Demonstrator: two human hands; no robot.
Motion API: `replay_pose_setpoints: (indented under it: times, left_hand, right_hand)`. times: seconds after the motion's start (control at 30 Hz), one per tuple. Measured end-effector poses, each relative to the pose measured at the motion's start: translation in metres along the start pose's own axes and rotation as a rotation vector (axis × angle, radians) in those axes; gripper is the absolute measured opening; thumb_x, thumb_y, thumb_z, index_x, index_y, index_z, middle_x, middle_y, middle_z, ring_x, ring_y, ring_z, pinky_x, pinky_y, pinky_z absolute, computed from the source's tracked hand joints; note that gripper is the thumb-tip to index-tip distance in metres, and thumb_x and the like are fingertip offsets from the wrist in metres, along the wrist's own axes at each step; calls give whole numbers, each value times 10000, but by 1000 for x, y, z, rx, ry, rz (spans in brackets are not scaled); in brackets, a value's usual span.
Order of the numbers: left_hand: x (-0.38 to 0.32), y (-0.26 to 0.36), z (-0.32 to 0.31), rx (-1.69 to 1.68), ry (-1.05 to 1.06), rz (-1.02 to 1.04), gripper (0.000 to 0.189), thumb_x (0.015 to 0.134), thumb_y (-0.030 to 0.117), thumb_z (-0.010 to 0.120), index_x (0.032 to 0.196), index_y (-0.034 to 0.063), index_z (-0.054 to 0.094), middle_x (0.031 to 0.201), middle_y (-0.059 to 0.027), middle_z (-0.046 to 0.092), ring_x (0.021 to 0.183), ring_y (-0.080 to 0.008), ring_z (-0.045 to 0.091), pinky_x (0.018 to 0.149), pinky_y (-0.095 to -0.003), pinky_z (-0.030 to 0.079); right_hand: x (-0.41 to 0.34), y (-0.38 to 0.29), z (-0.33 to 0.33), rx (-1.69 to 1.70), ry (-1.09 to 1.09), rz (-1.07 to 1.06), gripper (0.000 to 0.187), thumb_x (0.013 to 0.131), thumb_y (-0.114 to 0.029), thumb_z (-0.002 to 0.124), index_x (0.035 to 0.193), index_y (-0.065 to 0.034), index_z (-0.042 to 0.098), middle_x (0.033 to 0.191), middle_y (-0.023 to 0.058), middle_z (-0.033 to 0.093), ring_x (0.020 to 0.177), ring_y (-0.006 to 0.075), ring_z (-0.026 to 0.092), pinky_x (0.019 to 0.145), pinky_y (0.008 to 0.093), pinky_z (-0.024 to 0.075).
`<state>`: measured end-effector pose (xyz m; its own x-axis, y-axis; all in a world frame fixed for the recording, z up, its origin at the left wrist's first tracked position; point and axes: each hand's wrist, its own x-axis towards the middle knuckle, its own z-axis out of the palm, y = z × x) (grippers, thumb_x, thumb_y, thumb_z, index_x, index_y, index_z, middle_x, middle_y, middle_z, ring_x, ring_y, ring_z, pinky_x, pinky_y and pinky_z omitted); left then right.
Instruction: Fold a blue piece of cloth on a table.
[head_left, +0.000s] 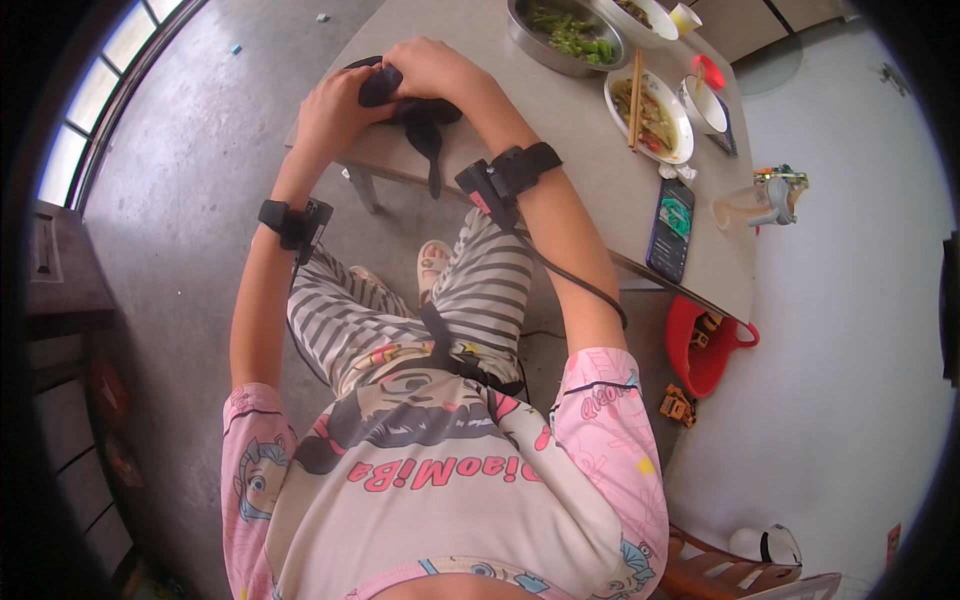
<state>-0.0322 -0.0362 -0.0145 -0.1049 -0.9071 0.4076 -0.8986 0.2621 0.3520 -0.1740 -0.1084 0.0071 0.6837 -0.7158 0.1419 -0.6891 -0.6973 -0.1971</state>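
At the table's far left corner, both hands grip a bundle of black cloth (421, 124). My left hand (335, 109) presses around its left side, fingers on top. My right hand (429, 67) pinches the cloth from above and to the right. A balled or rolled part of the fabric bulges between the two hands. One tapered end of it hangs over the table's front edge. The exact kind of garment or strap cannot be made out. Black strapped devices with cables sit on both forearms.
The table (480, 120) holds a steel bowl of greens (525, 56), a plate (679, 154) with chopsticks (636, 105), a white bowl (703, 105), a phone (670, 232) and a clear cup (739, 206). A red tub (679, 352) with toys stands below, near a chair (690, 559).
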Motion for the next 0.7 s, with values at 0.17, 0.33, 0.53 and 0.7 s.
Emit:
replay_pose_setpoints:
  times: [0.17, 0.33, 0.53, 0.7]
  left_hand:
    - [-12, 5, 3, 28, 87, 75, 487, 669, 312, 672, 1100, 112, 568, 1007, -111, 598, 930, -270, 565, 771, -356, 455]
    - [-44, 18, -6, 4, 126, 126, 470, 660, 274, 683, 1074, 81, 572, 1037, -104, 593, 958, -258, 559, 800, -342, 448]
    - [-57, 29, -17, -26, 64, 133, 486, 629, 235, 708, 1064, 66, 575, 1063, -92, 587, 975, -253, 555, 815, -333, 447]
    - [-27, 12, -4, -44, 78, 97, 477, 633, 206, 704, 1077, 86, 575, 1058, -104, 583, 960, -274, 556, 781, -335, 456]
  right_hand:
    - [-7, -4, 2, -92, 16, -116, 290, 616, -165, 662, 880, -53, 619, 884, 139, 607, 859, 317, 569, 742, 384, 469]
    - [-51, -34, -6, -14, 35, -103, 266, 641, -101, 641, 890, -34, 576, 910, 128, 570, 887, 309, 547, 766, 379, 454]
    - [-73, -45, -4, 5, 135, -78, 283, 628, -104, 652, 889, -33, 568, 894, 128, 571, 871, 311, 558, 744, 382, 467]
    - [-44, -24, 1, -25, 180, -55, 233, 640, -132, 675, 836, -23, 613, 883, 143, 598, 850, 312, 590, 747, 371, 487]
